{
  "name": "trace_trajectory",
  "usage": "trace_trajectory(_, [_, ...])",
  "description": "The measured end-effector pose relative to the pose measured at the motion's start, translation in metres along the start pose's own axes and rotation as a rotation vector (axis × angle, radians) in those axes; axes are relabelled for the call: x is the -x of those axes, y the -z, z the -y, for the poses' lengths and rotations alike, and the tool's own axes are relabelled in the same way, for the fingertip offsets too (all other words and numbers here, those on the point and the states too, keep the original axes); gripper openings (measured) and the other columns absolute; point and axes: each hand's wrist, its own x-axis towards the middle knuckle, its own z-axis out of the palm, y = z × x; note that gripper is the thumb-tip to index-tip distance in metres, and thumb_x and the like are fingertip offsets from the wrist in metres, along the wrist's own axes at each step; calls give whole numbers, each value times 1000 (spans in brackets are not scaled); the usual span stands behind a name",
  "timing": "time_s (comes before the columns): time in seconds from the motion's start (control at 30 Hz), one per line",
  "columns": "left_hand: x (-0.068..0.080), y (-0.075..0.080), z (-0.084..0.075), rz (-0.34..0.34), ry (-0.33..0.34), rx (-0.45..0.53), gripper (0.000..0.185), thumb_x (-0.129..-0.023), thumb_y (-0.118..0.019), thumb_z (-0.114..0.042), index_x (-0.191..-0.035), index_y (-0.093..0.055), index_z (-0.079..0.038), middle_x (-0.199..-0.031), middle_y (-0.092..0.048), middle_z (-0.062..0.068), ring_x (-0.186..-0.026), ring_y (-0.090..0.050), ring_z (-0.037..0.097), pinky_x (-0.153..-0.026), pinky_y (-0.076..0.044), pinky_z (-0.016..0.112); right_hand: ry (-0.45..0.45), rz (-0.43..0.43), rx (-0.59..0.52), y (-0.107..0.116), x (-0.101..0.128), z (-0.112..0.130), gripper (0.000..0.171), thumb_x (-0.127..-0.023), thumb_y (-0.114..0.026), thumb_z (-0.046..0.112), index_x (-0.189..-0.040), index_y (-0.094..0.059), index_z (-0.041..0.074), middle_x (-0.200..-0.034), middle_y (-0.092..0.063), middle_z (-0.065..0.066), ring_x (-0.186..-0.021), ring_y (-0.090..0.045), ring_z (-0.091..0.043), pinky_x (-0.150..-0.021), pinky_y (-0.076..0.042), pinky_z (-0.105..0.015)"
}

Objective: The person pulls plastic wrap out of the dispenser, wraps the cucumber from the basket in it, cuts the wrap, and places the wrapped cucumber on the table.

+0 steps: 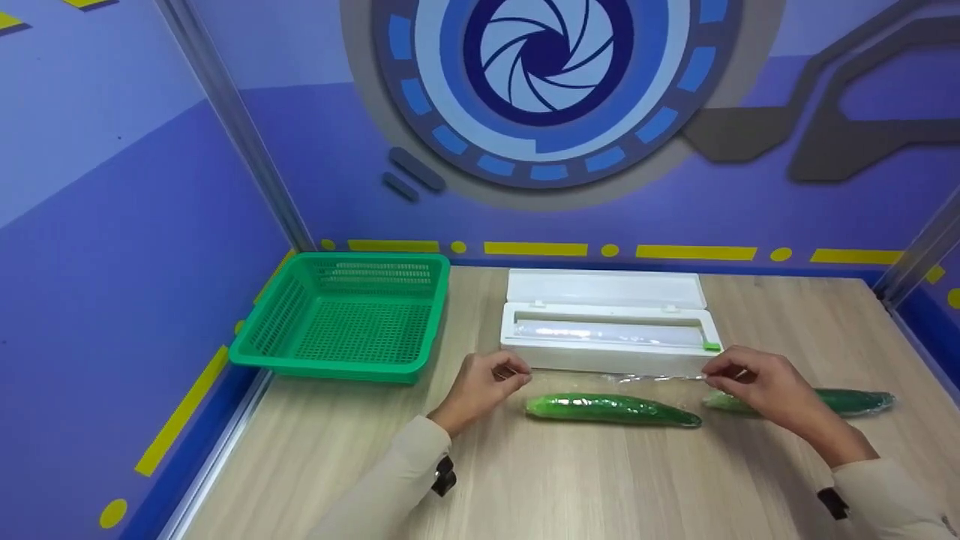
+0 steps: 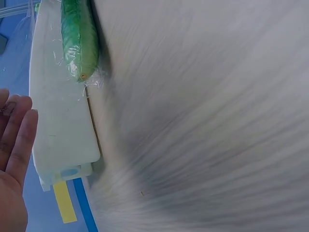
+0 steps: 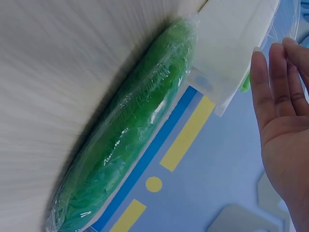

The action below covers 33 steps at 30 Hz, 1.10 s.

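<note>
No text, label, brand or number could be read in any of the three views. The white dispenser box carried no legible print — only a small green tab at its right end. The wall behind the table bore graphics alone — a blue aperture emblem and a row of yellow bars and dots — with no letters. The green basket and the wrapped cucumbers showed no markings.

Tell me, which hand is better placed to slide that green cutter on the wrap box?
Probably the right hand: it pinches the cling film right beside the green cutter. The left hand holds the film's far end.
</note>
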Motion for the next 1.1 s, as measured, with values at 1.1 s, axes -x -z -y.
trace_trajectory(1.1, [29,5,5,254,42,39,7,-93,-81,-1,-96,-82,-8,-95,-77,-3,-87,-70,4,-80,-61,31,-56,334,-149,1,17,-5,13,-94,-79,4,-102,-75,13,-99,-73,4,-85,-64,-8,-74,-56,-25])
